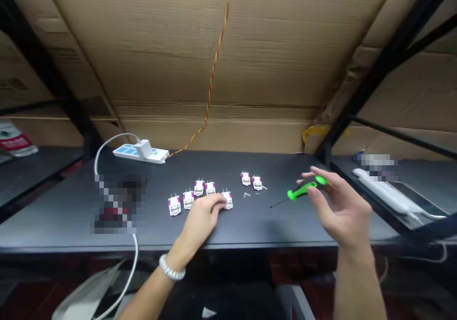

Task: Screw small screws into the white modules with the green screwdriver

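Observation:
My left hand [200, 216] rests on the black tabletop [250, 225], its curled fingers touching a white plug module with magenta marks [227, 201]. Several matching modules with metal prongs stand in a loose row, the nearest [174, 205] at the left end. A further pair, including one module [256, 183], sits farther right, beside tiny loose screws [246, 195]. My right hand [339, 206] is raised above the table, and its thumb and fingers grip the green-and-black handle of a small screwdriver [303, 190]. Its thin black shaft points down and left.
A white power strip [140, 152] with a plugged-in adapter sits at the back, its white cable [96, 167] running down past a pixelated patch [117, 205]. Cardboard [228, 72] lines the back, with a red-and-yellow wire [214, 67]. A side shelf [385, 182] holds white devices.

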`<state>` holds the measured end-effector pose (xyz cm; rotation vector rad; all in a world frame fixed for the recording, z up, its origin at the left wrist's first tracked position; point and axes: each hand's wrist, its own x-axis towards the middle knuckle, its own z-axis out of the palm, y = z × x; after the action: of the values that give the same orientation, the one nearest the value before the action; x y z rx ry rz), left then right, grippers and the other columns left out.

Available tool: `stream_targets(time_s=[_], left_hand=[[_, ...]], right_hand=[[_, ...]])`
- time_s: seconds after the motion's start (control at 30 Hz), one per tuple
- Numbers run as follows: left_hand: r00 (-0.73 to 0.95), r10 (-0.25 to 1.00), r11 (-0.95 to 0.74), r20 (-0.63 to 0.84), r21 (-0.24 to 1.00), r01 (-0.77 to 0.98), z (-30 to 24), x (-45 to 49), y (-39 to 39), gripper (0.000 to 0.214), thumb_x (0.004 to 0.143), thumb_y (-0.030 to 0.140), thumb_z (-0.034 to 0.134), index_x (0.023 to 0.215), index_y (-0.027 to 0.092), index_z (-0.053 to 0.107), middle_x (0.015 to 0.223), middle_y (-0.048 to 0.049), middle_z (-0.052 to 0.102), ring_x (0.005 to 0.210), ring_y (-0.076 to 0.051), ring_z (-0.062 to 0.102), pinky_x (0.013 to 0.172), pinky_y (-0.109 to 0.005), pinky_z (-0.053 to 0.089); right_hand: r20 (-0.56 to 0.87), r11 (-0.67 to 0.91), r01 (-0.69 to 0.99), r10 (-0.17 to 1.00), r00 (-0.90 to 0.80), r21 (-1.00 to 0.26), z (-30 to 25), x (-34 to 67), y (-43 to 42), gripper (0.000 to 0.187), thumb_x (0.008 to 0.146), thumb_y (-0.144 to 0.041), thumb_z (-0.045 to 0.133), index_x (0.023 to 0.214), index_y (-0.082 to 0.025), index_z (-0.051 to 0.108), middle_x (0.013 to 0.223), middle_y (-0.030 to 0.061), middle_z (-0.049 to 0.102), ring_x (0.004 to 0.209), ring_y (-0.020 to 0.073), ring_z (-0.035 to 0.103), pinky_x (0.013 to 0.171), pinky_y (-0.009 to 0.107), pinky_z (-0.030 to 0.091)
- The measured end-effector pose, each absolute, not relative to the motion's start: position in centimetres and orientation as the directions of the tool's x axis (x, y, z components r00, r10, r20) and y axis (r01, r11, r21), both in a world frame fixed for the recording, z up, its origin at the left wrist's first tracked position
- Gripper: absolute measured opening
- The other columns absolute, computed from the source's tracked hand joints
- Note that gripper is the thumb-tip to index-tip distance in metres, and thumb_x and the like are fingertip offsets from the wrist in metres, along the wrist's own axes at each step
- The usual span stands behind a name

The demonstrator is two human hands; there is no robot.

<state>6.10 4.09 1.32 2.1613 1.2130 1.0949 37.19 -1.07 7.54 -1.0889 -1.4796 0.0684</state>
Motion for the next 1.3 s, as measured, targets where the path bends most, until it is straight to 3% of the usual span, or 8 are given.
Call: stream_targets(time_s=[0.33, 0.8, 1.3], left_hand=[[0.277, 0.866, -0.501, 0.417, 0.706, 0.501, 1.9, 6.3, 3.9, 0.016, 0.101, 0.023, 0.059, 0.097, 0.024, 0.074, 0.097, -0.0011, 0.083, 0.09, -0.022, 0.078, 0.086, -0.034, 0.06], [0.447, 0.751, -0.647, 0.486, 0.406, 0.645, 1.1, 6.5, 4.5, 0.022, 0.102, 0.011, 0.054, 0.098, 0.021, 0.074, 0.096, -0.0065, 0.081, 0.09, -0.025, 0.075, 0.089, -0.039, 0.057], [0.501, 0.725, -0.672, 0.473, 0.323, 0.667, 0.7, 5.8, 4.6, 0.026, 0.101, 0.011, 0.053, 0.1, 0.022, 0.077, 0.095, -0.007, 0.08, 0.088, -0.024, 0.074, 0.088, -0.039, 0.058]], right_hand=[[0.749, 0.614, 0.498, 0.652, 0.116, -0.612, 7.9, 35.5, -1.4, 0.04, 0.1, -0.027, 0.07, 0.139, -0.029, 0.069, 0.12, 0.0094, 0.074, 0.101, 0.0257, 0.077, 0.095, 0.047, 0.065], [0.756, 0.624, 0.511, 0.65, 0.079, -0.591, 8.1, 35.9, -1.5, 0.038, 0.098, -0.025, 0.072, 0.136, -0.029, 0.07, 0.117, 0.0081, 0.075, 0.1, 0.0253, 0.077, 0.093, 0.045, 0.065], [0.733, 0.591, 0.525, 0.673, 0.097, -0.612, 7.8, 36.7, -2.1, 0.038, 0.099, -0.028, 0.071, 0.137, -0.031, 0.07, 0.118, 0.0081, 0.075, 0.1, 0.0258, 0.077, 0.094, 0.048, 0.066]])
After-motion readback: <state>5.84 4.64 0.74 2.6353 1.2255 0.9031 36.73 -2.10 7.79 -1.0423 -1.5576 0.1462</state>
